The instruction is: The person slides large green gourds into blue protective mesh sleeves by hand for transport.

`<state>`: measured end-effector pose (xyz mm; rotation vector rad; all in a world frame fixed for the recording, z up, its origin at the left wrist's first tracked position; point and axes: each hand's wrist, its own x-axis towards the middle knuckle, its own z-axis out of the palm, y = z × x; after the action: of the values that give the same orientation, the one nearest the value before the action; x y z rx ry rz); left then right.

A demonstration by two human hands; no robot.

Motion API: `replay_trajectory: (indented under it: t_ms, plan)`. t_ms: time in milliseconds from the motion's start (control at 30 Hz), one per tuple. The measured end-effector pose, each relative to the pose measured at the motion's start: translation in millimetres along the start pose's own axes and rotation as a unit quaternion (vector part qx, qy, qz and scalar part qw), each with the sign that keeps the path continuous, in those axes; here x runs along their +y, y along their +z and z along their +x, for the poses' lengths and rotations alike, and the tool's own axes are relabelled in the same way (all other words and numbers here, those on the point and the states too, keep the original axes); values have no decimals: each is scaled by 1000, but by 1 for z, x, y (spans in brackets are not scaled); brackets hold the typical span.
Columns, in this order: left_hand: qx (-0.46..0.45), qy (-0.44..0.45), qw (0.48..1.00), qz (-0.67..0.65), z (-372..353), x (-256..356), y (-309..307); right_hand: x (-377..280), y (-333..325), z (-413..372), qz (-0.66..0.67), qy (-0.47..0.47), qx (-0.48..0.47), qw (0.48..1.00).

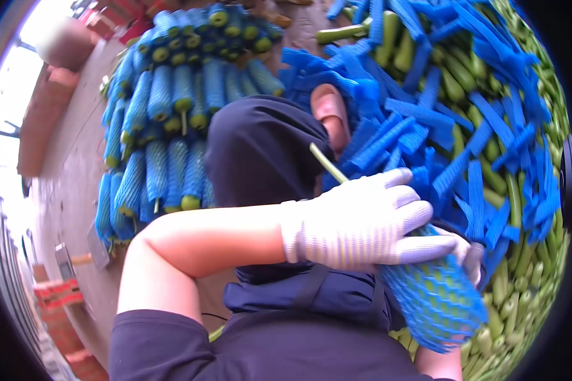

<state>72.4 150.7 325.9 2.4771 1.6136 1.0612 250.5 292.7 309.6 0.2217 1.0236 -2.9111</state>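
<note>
A long green gourd (pixel 435 298) in a blue foam net sleeve is tilted in front of my body, its netted end at the lower right. My left hand (pixel 359 222), in a white knit glove, lies across its upper part with the fingers curled over it. A thin pale green stem (pixel 327 163) sticks out beyond that hand. On the far side of the gourd, my gloved right hand (pixel 469 254) grips the sleeve, mostly hidden behind it. Loose blue foam net sleeves (pixel 419 127) lie in a heap just beyond both hands.
Netted gourds (pixel 161 95) are stacked in rows at the left. Bare green gourds (pixel 461 73) lie under and around the loose sleeves at the right. A sandaled foot (pixel 330 111) rests beside the sleeves. A hammer-like tool (pixel 76 258) is on the floor, far left.
</note>
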Motion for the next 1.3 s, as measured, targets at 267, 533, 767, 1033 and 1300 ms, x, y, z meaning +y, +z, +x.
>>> replay_trajectory:
  t_ms: [267,533,767,1033,1300]
  plan:
    - [406,-256,853,-204,-48,-6,-100,-26,-27,22,-68,-185,50,979]
    - [631,-419,595,-269,-269,7,-230,-10,-75,-3,-53,-143,109,982]
    - [225,-847,428,223,-456,57,-249,-4,-100,-23,-39,-95,249,963]
    - [34,-799,461,385,-613,58,-212,2,-91,6,-333,17,315,889]
    - [251,-569,689,371,-365,-29,-211,63,-174,83,-833,174,265,453]
